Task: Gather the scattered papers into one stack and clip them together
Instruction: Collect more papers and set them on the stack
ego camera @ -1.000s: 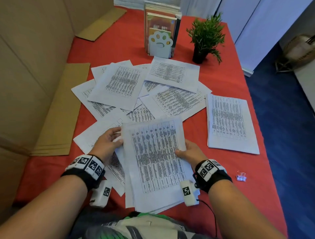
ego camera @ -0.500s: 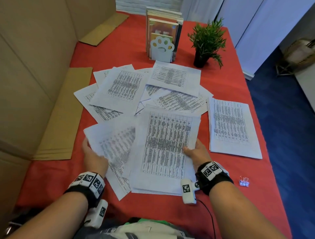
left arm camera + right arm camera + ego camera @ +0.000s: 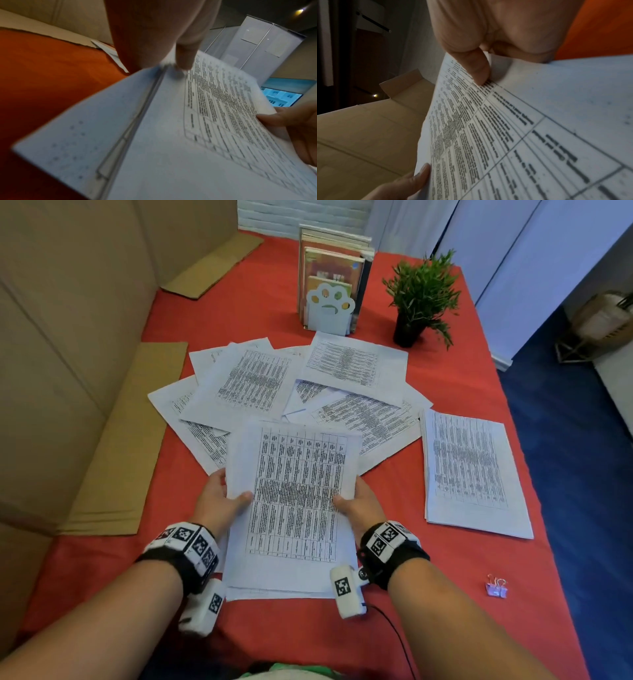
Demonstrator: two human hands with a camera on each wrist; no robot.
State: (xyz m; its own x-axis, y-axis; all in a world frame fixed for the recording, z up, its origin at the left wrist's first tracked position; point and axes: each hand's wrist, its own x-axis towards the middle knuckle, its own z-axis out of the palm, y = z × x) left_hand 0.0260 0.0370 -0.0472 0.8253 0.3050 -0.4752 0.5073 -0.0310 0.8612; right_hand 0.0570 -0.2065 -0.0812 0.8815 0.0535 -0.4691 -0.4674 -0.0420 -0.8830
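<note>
The two fanned bundles have come together into one stack [image 3: 294, 508] of printed tables, lifted near the tabletop's front edge. Left hand [image 3: 219, 501] pinches its left side, right hand [image 3: 359, 506] its right; loose sheets [image 3: 253, 381] lie behind.

Both bare forearms wear black wristbands [image 3: 185, 556] carrying white square-code tags; a white tagged camera block [image 3: 346, 590] hangs under each.
</note>
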